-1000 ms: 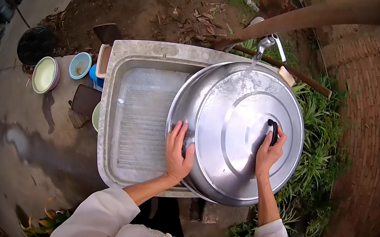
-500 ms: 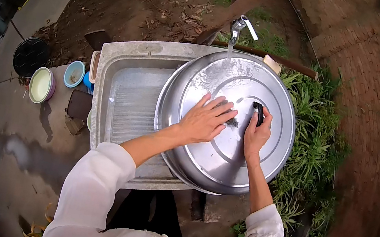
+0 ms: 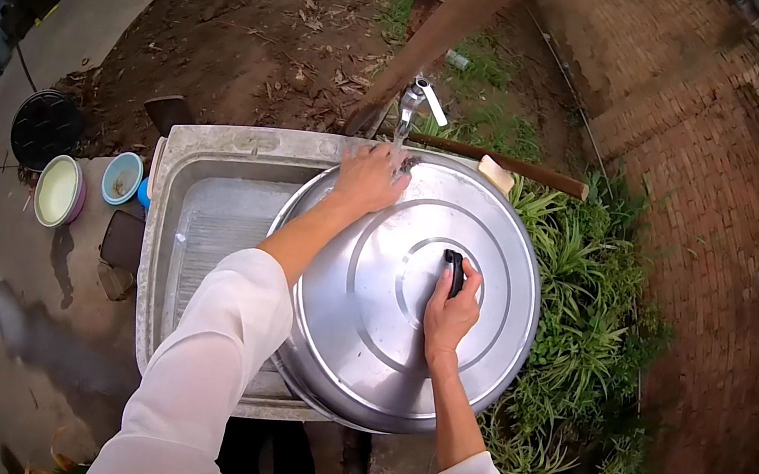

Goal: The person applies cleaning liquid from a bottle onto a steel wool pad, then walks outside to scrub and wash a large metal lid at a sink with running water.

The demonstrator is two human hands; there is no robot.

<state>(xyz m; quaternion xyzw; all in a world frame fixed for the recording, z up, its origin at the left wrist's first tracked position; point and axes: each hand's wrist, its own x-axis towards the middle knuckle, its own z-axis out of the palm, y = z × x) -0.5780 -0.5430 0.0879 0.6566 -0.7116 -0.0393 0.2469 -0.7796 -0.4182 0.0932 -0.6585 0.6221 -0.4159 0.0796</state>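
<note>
A wide, round metal lid (image 3: 371, 286) covers a large pot that stands over the right part of a stone sink (image 3: 165, 230). My right hand (image 3: 452, 316) is closed round the black handle (image 3: 454, 269) at the lid's middle. At the lid's far edge, my left hand (image 3: 372, 178) is under the tap (image 3: 411, 106), where water runs down. A dark, wiry scouring pad (image 3: 407, 165) shows at its fingers, partly hidden by them. The lid's surface looks wet and shiny.
A pale sponge-like block (image 3: 496, 173) lies at the sink's back right corner, near a wooden pole (image 3: 543, 173). Leafy plants (image 3: 564, 341) border the right side. Basins, one light blue (image 3: 122, 178) and one pale yellow (image 3: 57, 191), stand on the ground at left.
My left hand has moved with the scouring pad from the lid's middle to its far edge beneath the tap. My right hand stays on the handle. The view has shifted.
</note>
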